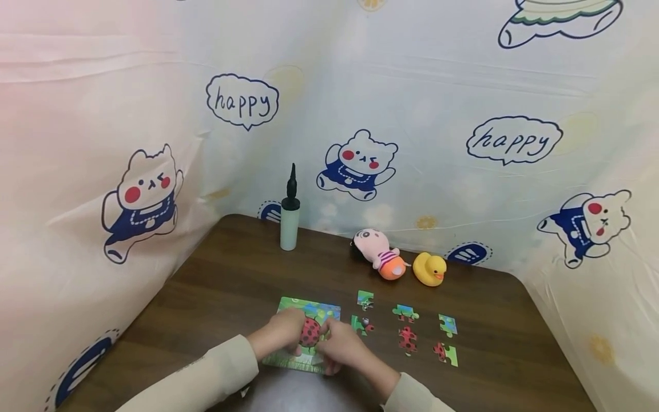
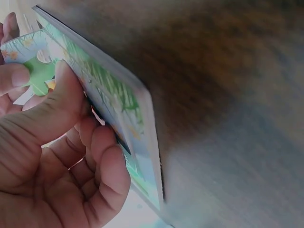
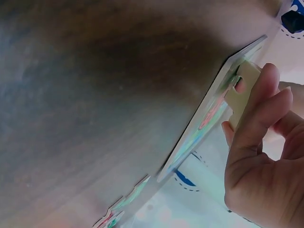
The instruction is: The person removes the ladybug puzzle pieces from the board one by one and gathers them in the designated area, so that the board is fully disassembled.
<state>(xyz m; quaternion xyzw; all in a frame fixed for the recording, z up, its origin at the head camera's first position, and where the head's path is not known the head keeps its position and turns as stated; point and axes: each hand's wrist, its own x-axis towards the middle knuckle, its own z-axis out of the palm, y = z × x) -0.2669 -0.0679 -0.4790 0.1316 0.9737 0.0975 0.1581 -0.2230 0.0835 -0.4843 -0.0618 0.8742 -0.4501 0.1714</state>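
Note:
A ladybug picture board point(image 1: 309, 357) lies on the table under both hands. My left hand point(image 1: 288, 329) is over its left side, thumb and curled fingers at a jigsaw puzzle piece point(image 2: 40, 71) with green and pale blue print; part of the grip is hidden. From the right, my right hand point(image 1: 340, 346) pinches this piece, whose plain cream back point(image 3: 242, 95) shows in the right wrist view. The piece is tilted up above the board. Right of the board lie several loose puzzle pieces point(image 1: 407, 339) in two rows, printed green, blue and red.
On the brown table point(image 1: 206, 309), a pale green hand pump point(image 1: 289, 229) with a black top stands at the back left. A plush doll point(image 1: 378, 254) and a yellow rubber duck point(image 1: 429, 270) sit at the back. Printed curtains point(image 1: 412, 86) hang around the table.

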